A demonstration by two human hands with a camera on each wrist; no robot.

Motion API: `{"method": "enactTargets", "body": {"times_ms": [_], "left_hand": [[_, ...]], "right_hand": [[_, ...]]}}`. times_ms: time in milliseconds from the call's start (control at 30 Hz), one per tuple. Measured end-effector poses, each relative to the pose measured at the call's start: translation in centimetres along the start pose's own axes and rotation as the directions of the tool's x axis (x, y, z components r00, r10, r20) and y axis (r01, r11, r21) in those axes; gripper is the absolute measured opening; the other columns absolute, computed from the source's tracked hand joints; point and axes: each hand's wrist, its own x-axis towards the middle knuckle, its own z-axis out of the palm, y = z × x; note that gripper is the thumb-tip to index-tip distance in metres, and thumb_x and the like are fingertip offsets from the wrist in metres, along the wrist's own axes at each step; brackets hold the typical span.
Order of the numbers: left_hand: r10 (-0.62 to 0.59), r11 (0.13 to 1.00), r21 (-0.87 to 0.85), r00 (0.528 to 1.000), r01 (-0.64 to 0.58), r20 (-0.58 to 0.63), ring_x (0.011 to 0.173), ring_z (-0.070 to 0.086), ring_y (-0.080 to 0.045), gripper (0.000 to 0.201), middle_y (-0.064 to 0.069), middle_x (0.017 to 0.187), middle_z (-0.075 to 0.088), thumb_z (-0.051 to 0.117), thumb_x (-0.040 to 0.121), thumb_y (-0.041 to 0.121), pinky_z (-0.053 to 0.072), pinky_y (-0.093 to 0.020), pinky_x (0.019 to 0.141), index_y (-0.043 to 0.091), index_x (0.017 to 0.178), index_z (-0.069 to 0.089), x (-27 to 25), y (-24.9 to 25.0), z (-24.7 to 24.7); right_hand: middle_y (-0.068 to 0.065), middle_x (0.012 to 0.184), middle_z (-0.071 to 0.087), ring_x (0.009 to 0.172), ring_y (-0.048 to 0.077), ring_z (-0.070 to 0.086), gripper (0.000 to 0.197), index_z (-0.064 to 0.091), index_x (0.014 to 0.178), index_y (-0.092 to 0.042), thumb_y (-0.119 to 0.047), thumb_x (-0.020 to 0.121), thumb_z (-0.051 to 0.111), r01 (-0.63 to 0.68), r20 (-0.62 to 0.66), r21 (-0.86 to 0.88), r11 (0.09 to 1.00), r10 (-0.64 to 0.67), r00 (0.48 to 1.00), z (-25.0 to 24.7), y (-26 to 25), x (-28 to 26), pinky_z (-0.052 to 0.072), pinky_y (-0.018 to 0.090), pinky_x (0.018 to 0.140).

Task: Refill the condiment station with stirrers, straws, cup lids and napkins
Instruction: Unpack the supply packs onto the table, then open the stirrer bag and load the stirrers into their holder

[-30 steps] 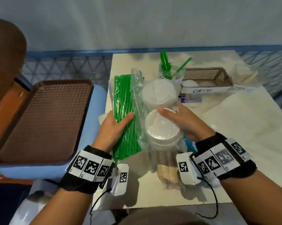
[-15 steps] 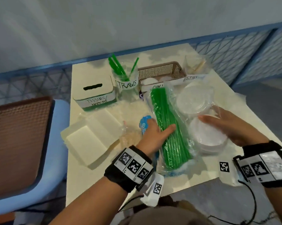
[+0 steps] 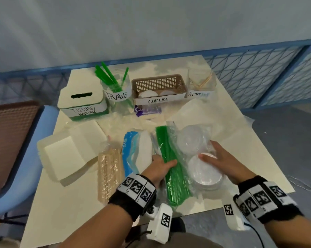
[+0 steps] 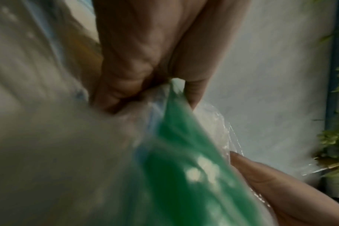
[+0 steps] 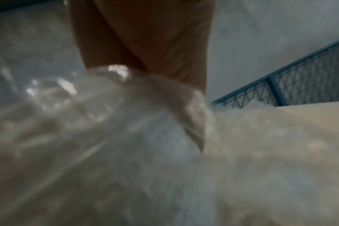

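A: Straw pack (image 3: 170, 169), green in clear wrap, lies near the table's (image 3: 258, 158) front edge, its near end close to the lip. The left hand (image 3: 159, 170) grips it, thumb laid over the top, fingers curled under, as the left wrist view confirms.

B: And the right hand (image 3: 221, 162)?

A: Fingers together and nearly straight, resting on the bagged cup lids (image 3: 204, 169) just beside the straws.

B: Risks?

A: The wrap looks slick. I'd guess lifting one-handed from mid-length lets the pack tip or slide off the front edge. The loose film touches the lid bag, so it may drag that along.
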Motion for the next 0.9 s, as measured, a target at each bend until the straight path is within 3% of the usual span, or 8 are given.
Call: {"method": "enactTargets", "body": {"times_ms": [67,133,267,400,700,767,833,900], "left_hand": [[-0.012,0.995,0.103,0.999,0.017,-0.053,0.12,0.05,-0.035,0.092,-0.016,0.134,0.047,0.066,0.069,0.054,0.041,-0.051,0.104,0.01,0.139,0.025,0.1,-0.4,0.0],[0.009,0.983,0.183,0.991,0.015,-0.131,0.127,0.044,-0.033,0.076,-0.015,0.143,0.039,0.053,0.085,0.048,0.036,-0.047,0.109,0.006,0.142,0.024,0.5,-1.0,-0.2],[0.085,0.951,0.309,0.98,-0.026,-0.179,0.116,0.054,-0.03,0.068,-0.012,0.13,0.054,0.045,0.083,0.056,0.041,-0.044,0.104,0.006,0.13,0.042,0.2,-1.3,0.3],[0.152,0.878,0.476,0.972,-0.049,-0.18,0.115,0.056,-0.029,0.048,-0.015,0.127,0.056,0.039,0.097,0.041,0.043,-0.04,0.102,0.002,0.125,0.045,0.5,-0.6,1.5],[0.119,0.863,0.503,0.948,0.049,-0.295,0.129,0.045,-0.032,0.061,-0.021,0.143,0.04,0.042,0.098,0.027,0.035,-0.041,0.109,-0.004,0.142,0.014,0.9,-0.3,1.8],[0.133,0.843,0.537,0.958,0.025,-0.253,0.128,0.046,-0.03,0.061,-0.02,0.142,0.042,0.044,0.097,0.025,0.036,-0.04,0.109,-0.002,0.143,0.014,0.3,-0.1,1.4],[0.177,0.797,0.604,0.968,-0.035,-0.178,0.125,0.048,-0.027,0.056,-0.016,0.14,0.045,0.045,0.097,0.027,0.037,-0.034,0.106,0.003,0.141,0.022,-1.3,0.5,0.7],[0.252,0.745,0.653,0.963,-0.133,-0.092,0.126,0.047,-0.023,0.052,-0.01,0.141,0.046,0.044,0.097,0.029,0.034,-0.026,0.103,0.007,0.142,0.028,-3.5,1.5,-0.5]], "right_hand": [[0.006,0.138,0.049,0.122,0.025,0.05,0.075,0.029,0.142,-0.025,-0.035,0.08,0.07,-0.01,0.043,-0.03,1.0,0.011,0.999,0.3,0.9,0.7,0.041,0.049,0.104],[0.004,0.141,0.046,0.126,0.024,0.047,0.075,0.026,0.144,-0.025,-0.038,0.082,0.067,-0.007,0.07,-0.06,0.998,0.011,0.997,0.6,1.7,1.2,0.039,0.048,0.106],[0.003,0.142,0.046,0.125,0.025,0.047,0.066,0.029,0.144,-0.025,-0.038,0.087,0.06,-0.009,0.053,-0.106,0.994,0.015,0.998,0.4,2.2,1.7,0.039,0.046,0.106],[0.006,0.14,0.047,0.125,0.026,0.047,0.056,0.03,0.144,-0.019,-0.028,0.093,0.053,0.003,0.015,-0.189,0.982,0.0,1.0,-0.3,2.1,2.0,0.04,0.038,0.103],[0.015,0.132,0.053,0.117,0.03,0.052,0.051,0.042,0.136,-0.009,-0.026,0.09,0.058,0.007,-0.145,-0.295,0.956,-0.052,0.988,-0.4,2.8,2.8,0.038,0.028,0.086],[0.016,0.14,0.043,0.125,0.031,0.043,0.064,0.034,0.141,-0.01,-0.025,0.086,0.063,0.025,-0.2,-0.349,0.937,-0.1,0.975,-0.1,2.5,2.6,0.038,0.036,0.097],[0.017,0.146,0.031,0.132,0.033,0.031,0.075,0.028,0.144,-0.012,-0.022,0.082,0.068,0.083,-0.29,-0.467,0.881,-0.241,0.926,0.4,1.3,1.9,0.027,0.042,0.107],[0.015,0.143,0.032,0.129,0.029,0.032,0.07,0.033,0.141,-0.012,-0.015,0.081,0.068,0.279,-0.288,-0.502,0.819,-0.463,0.838,1.5,-1.0,0.9,0.026,0.034,0.107]]}}
